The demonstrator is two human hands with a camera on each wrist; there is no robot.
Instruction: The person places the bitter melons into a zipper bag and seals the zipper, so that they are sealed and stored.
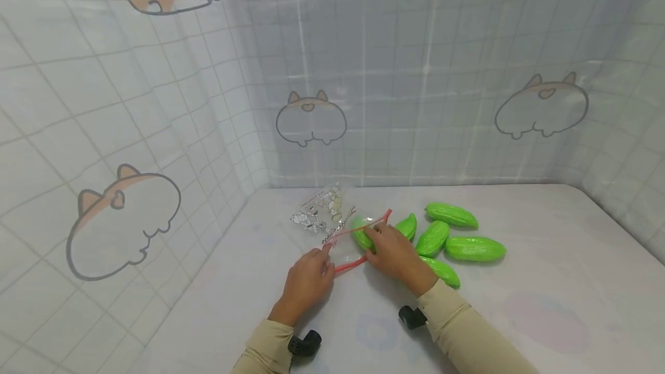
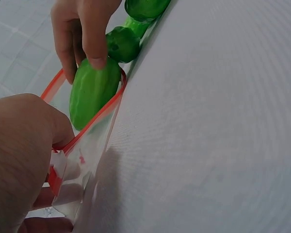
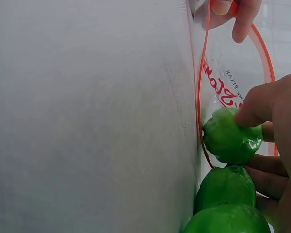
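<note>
A clear zip bag (image 1: pixel 324 212) with a red zip edge and printed cartoon figures lies on the table, its mouth spread apart. My left hand (image 1: pixel 309 279) pinches the bag's edge at the left of the mouth. With thumb and fingers my right hand (image 1: pixel 393 253) grips a bright green plastic cucumber (image 2: pixel 94 94), which sits partly inside the mouth, between the red edges. Right behind it, a second green cucumber (image 1: pixel 407 226) lies close to my right fingers. In the right wrist view the held cucumber (image 3: pixel 230 136) shows end-on.
More green cucumbers lie to the right: one at the back (image 1: pixel 452 215), one at the far right (image 1: pixel 475 249), one in the middle (image 1: pixel 433 239) and one by my right wrist (image 1: pixel 441 272). A grid-patterned curtain (image 1: pixel 395 74) hangs behind the table.
</note>
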